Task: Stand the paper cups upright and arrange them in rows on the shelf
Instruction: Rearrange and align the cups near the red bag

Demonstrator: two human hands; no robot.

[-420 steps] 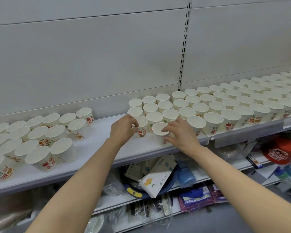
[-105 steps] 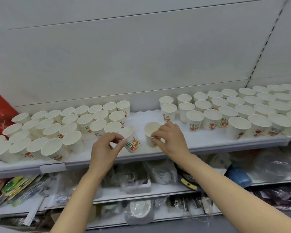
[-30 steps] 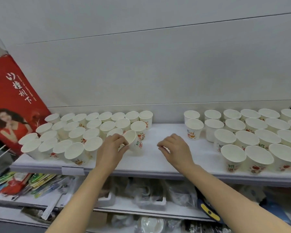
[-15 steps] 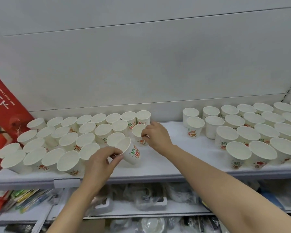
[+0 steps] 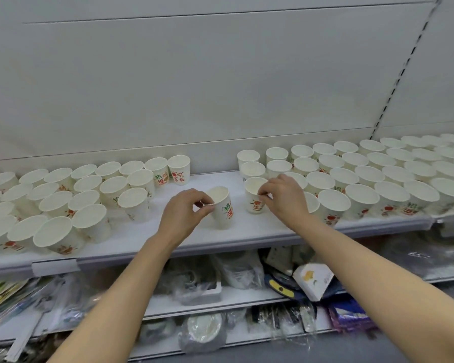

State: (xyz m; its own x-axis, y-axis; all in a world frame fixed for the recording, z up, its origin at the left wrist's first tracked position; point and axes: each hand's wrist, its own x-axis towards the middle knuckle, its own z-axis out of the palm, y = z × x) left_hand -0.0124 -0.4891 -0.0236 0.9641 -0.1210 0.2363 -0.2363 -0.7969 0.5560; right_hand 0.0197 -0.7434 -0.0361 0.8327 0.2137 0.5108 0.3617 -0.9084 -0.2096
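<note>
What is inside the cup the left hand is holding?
Nothing that shows. The cup pinched by the left hand tilts its mouth this way, and only its bare white inner wall is visible. Its bottom is hidden from this angle.

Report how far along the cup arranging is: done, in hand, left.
Done: the upright white paper cups on the right stand in neat rows on the white shelf. In hand: the left hand pinches the rim of a tilted printed cup in the gap; the right hand holds another printed cup at the row's end. Left: the looser cluster of white cups on the left looks unaligned.
</note>
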